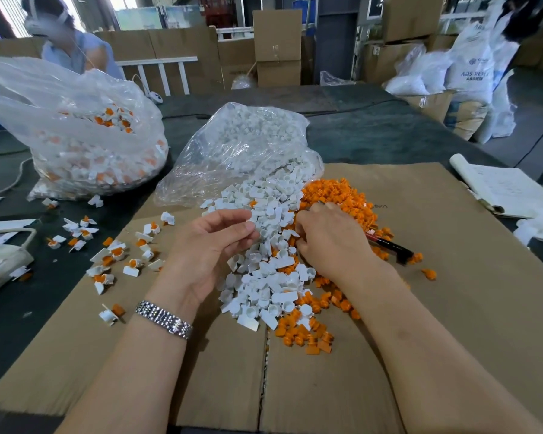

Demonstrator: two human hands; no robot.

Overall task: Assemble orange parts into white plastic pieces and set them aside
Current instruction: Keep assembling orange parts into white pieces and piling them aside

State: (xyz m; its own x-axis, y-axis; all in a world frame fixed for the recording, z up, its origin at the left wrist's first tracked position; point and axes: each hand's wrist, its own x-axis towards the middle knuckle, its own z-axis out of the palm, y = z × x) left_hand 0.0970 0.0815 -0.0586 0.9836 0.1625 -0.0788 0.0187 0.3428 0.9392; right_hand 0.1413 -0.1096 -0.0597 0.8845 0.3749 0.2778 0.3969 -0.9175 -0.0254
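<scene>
Head view: left hand (213,245) fingers curled, thumb and fingertips seemingly pinching a white piece, hard to tell; right hand (329,239) fingers bent down into white pieces (264,261), likely picking; orange parts (336,195) just beyond that heap; finished pieces (116,255) left of it, set aside.

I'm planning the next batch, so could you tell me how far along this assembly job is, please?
Done: about two dozen assembled pieces lie scattered at the left, and a clear bag holds many more. In hand: the left hand pinches a white piece; the right hand digs in the pile. Left: large heaps of white pieces and orange parts.
</scene>
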